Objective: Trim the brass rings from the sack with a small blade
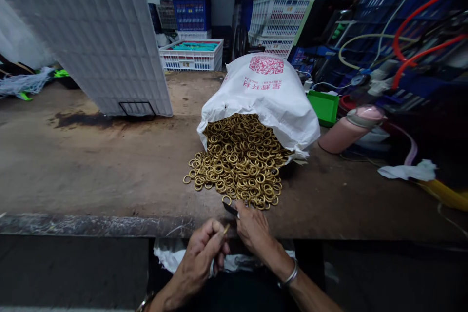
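Note:
My left hand [203, 248], closed in front of the table edge, pinches a gold-coloured ring [226, 229] between thumb and fingers. To its right, my right hand [254, 229] is wrapped round a small knife [230, 209]; its dark blade points up and left, and the handle is mostly hidden. The blade tip lies close to a loose ring [227, 200] at the near edge of a heap of gold-coloured rings [237, 170]. These rings spill from the mouth of a white sack [252, 92] with red print, lying on its side.
The brown tabletop [109, 170] has a worn front edge. At left stands a tall ribbed grey-white panel [120, 44]. Behind are a white crate [192, 56] and stacked blue crates [190, 9]. A green tray [323, 107], pink bottle [351, 129] and red hoses [409, 58] are at right.

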Motion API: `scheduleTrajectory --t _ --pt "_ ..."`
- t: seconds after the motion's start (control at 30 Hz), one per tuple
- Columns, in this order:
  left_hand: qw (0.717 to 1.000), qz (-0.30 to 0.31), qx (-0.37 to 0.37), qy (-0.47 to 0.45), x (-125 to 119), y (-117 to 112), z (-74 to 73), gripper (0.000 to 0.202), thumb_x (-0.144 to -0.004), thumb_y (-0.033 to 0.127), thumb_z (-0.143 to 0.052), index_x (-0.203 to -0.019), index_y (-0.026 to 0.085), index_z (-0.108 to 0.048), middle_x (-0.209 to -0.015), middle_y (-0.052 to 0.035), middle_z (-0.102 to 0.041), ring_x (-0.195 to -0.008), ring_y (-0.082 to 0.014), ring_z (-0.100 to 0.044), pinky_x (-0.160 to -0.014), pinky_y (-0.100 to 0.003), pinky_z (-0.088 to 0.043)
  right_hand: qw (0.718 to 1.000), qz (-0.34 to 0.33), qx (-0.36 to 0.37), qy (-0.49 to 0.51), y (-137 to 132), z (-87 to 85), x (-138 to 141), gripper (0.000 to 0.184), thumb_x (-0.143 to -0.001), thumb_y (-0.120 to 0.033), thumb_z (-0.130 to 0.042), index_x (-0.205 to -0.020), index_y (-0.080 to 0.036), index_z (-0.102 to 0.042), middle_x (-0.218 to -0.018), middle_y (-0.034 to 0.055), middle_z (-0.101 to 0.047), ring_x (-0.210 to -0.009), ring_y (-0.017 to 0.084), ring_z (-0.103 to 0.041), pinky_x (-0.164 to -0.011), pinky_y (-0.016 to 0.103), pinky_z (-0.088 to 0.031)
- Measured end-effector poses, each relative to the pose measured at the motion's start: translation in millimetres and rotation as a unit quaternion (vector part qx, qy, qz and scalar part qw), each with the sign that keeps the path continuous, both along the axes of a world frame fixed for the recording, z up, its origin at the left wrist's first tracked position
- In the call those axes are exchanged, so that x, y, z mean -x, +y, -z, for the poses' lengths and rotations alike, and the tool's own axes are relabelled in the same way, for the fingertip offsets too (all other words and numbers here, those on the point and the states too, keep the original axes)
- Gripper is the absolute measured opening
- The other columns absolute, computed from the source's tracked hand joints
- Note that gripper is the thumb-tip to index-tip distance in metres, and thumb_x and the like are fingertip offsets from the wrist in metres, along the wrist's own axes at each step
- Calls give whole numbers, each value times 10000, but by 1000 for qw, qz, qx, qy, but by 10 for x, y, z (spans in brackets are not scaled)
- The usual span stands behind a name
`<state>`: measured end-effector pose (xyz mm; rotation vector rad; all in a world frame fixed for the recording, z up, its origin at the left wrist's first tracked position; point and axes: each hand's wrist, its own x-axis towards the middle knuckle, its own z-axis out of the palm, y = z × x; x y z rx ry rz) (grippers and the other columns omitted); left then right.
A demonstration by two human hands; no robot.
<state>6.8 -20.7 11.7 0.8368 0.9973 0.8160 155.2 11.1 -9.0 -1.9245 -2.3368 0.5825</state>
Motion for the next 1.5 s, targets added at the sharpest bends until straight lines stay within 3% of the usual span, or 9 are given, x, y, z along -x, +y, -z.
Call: scheduleTrajectory --t 0.27,0.53,0.73,0.9,1.07,1.13,1.23,1.4,1.5 --pt "990 -58 78 -103 122 54 92 354 -745 468 -525 -686 120 -554 -466 23 -470 -365 -41 -355 -356 -161 -266 995 82 -59 6 80 68 163 232 -765 -118 -465 -982 -201 -465 -811 56 -646 -712 183 -594 -603 260 -285" --pt "960 -103 159 -205 183 129 133 266 -667 281 -651 -879 189 -520 -665 15 -550 -479 -65 -475 -393 -153 -284 994 88 -61 -39 183 90 272 244 -760 -93 -447 -992 -169 -444 -783 92 -643 -731 224 -598 -615 285 -295" --pt "942 -153 192 -228 244 179 178 227 -640 258 -694 -709 149 -506 -687 -3 -568 -562 -84 -528 -453 -165 -363 995 77 -65 16 197 94 223 217 -743 -107 -442 -946 -182 -461 -758 55 -632 -698 188 -586 -593 256 -280" --pt "963 -153 133 -176 209 225 115 246 -662 309 -672 -724 158 -488 -645 24 -530 -519 -66 -491 -412 -148 -340 988 43 -78 123 149 97 140 291 -680 -47 -397 -921 -198 -461 -714 3 -591 -650 141 -554 -598 220 -298" --pt "989 -137 45 -29 113 257 111 335 -679 428 -617 -855 169 -497 -513 75 -455 -383 -48 -368 -338 -145 -264 967 14 -71 245 76 40 135 112 -749 -171 -427 -851 -205 -458 -680 -18 -536 -596 124 -488 -573 214 -310" --pt "994 -103 36 16 87 260 117 326 -681 453 -600 -783 159 -503 -448 92 -404 -347 -37 -306 -336 -148 -234 958 6 -59 279 59 -6 161 56 -765 -225 -444 -814 -203 -459 -649 -32 -499 -573 113 -451 -557 211 -304" --pt "995 -95 7 38 64 252 118 313 -679 440 -601 -638 157 -474 -437 93 -378 -361 -31 -293 -364 -153 -234 934 22 -12 355 57 -55 203 133 -805 -317 -420 -750 -198 -443 -633 -42 -454 -567 99 -420 -543 201 -312" --pt "988 -79 -106 79 61 219 111 281 -748 375 -543 -610 131 -541 -558 14 -533 -505 -73 -438 -492 -181 -349 884 85 113 447 80 -30 239 238 -827 -388 -364 -712 -193 -439 -520 -66 -428 -488 85 -394 -514 198 -332" --pt "992 -67 -73 79 77 210 106 281 -747 392 -540 -633 135 -539 -530 27 -499 -452 -58 -392 -443 -170 -312 876 102 135 452 85 -37 259 244 -813 -380 -378 -676 -189 -443 -504 -64 -438 -469 81 -385 -498 199 -329"
